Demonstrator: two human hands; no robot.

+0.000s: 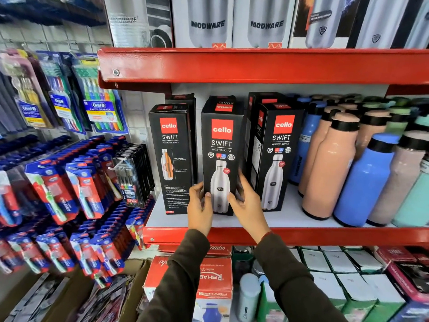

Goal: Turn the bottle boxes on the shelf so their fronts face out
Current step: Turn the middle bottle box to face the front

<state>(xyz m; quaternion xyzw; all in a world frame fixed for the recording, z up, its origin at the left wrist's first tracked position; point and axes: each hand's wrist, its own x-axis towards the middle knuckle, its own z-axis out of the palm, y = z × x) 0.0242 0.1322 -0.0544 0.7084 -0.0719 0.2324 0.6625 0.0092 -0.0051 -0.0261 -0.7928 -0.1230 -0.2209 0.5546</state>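
The middle Cello Swift bottle box (220, 156) stands near the shelf's front edge (301, 235), front panel outward, clasped low on both sides by the left hand (199, 209) and right hand (247, 203), likely to square it. The left box (171, 159) shows a side panel.

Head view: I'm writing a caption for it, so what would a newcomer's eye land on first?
Probably the two hands, left hand and right hand, gripping the middle black Cello Swift box at the front of the red shelf. Next, the peach and blue bottles crowding the shelf's right side, and the hanging toothbrush packs on the left wall.
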